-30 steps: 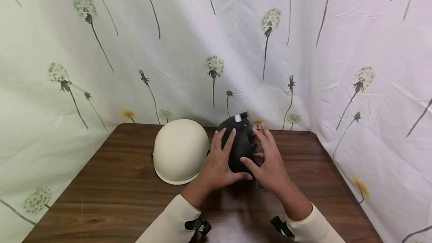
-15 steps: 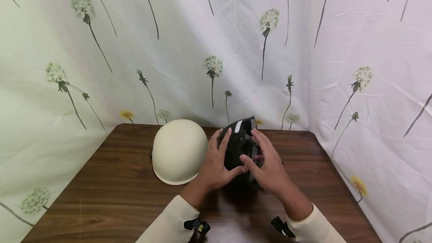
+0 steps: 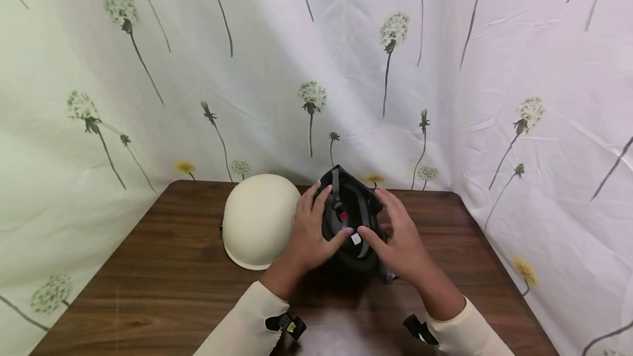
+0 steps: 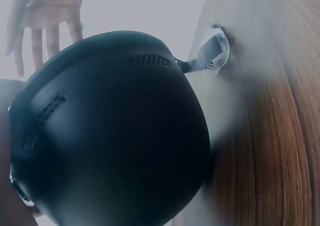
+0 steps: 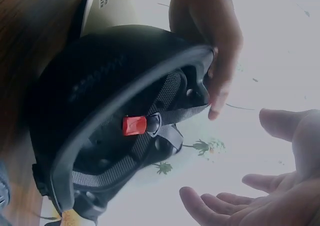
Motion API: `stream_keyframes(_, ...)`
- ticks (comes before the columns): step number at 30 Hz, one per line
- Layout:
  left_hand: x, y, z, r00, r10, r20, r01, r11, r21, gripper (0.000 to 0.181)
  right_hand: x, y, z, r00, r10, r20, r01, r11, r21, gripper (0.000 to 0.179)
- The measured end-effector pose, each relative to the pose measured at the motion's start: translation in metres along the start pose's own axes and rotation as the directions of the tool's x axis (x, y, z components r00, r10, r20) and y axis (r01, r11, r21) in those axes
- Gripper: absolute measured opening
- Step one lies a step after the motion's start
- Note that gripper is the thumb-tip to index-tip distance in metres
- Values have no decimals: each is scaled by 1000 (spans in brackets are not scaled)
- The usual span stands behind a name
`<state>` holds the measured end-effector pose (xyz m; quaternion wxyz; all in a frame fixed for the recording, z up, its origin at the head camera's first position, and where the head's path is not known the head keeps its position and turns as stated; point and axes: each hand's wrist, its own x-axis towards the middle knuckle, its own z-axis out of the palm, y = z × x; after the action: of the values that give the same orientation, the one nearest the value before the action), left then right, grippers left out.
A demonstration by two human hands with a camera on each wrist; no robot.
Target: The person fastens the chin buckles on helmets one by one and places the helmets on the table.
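Note:
A black helmet stands tilted on the wooden table, its hollow inside turned toward me. Grey straps and a red buckle show within it. My left hand grips the helmet's left side, fingers along the outer shell and thumb over the opening. Around the right side hovers my right hand, fingers spread; in the right wrist view a gap separates it from the helmet. The smooth vented shell fills much of the left wrist view. A cream helmet sits dome up just left of the black one.
Dark wood tabletop runs back to a white curtain printed with dandelions. Beside the black helmet, toward the right, lies a small dark piece in clear plastic. Black camera mounts sit on both wrists.
The black helmet has turned between my hands, from its outer shell facing me to its strapped inside facing me. The cream helmet stays where it was.

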<state>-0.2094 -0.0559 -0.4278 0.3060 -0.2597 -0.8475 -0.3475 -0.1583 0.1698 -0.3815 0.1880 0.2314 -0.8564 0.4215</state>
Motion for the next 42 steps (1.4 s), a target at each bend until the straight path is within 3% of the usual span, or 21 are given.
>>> stream_keyframes(6, -7, -5, -2, 995, -80, 61, 85, 993, -78, 88, 1, 2, -5, 1000, 12, -14, -13, 999, -43, 80)
stream_keyframes(9, -12, -9, -2, 989, -127, 79, 134, 987, -86, 89, 2, 4, -7, 999, 30, -12, -31, 998, -60, 80)
stream_keyframes(13, -12, -15, -4, 986, -151, 72, 156, 985, -72, 89, 1, 6, -11, 999, 49, -22, -51, 995, -83, 81)
stream_keyframes(18, -7, -17, -9, 991, -118, 60, 120, 992, -24, 88, -1, 10, -16, 998, 58, -25, -60, 992, -109, 82)
stream_keyframes(26, 4, -22, -19, 994, 20, 106, -31, 994, 108, 79, -3, 16, -20, 995, 98, -2, -98, 989, -107, 81)
stream_keyframes(35, 16, -24, -28, 975, 3, 220, -29, 993, 116, 60, -10, 28, -22, 989, 144, 12, -141, 980, -137, 84)
stream_keyframes(42, 29, -26, -29, 951, -7, 309, -47, 985, 166, 60, -12, 37, -24, 985, 173, 15, -168, 971, -172, 83)
